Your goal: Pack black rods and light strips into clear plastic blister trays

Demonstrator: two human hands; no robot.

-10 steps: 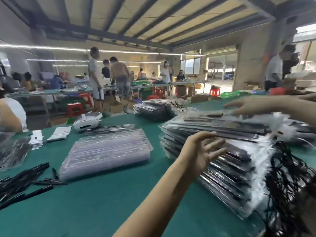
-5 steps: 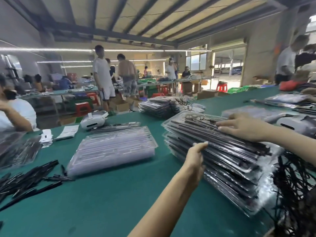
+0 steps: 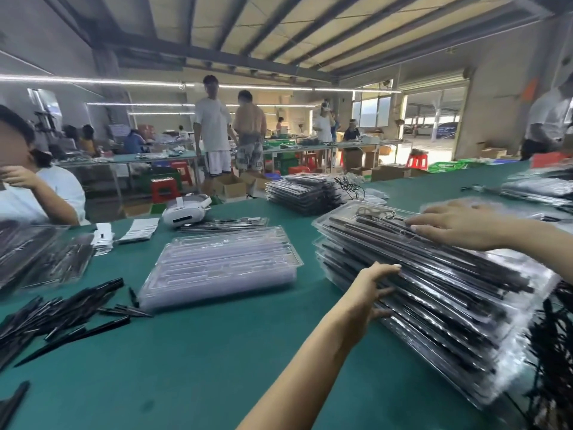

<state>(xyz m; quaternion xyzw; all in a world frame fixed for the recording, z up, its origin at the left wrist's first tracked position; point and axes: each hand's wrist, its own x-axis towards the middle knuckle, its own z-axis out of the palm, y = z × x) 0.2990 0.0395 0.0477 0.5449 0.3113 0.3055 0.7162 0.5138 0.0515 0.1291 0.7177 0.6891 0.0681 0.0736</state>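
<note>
Clear plastic meets the fingers directly: the left hand (image 3: 369,293) presses its straight fingers against the near long side of the tall stack of filled clear blister trays (image 3: 434,293), and the right hand (image 3: 459,226) lies flat, fingers together, on the top tray. The stack's long axis runs from far-left to near-right. The empty clear trays (image 3: 223,263) and loose black rods (image 3: 62,311) lie left on the green counter (image 3: 201,367), nearer the left hand.

The tangle of black cables (image 3: 555,352) runs off the right edge, and the loose black rods (image 3: 52,315) off the left. The right hand (image 3: 455,225) hides part of the top filled tray (image 3: 403,243); its forearm leaves frame.
</note>
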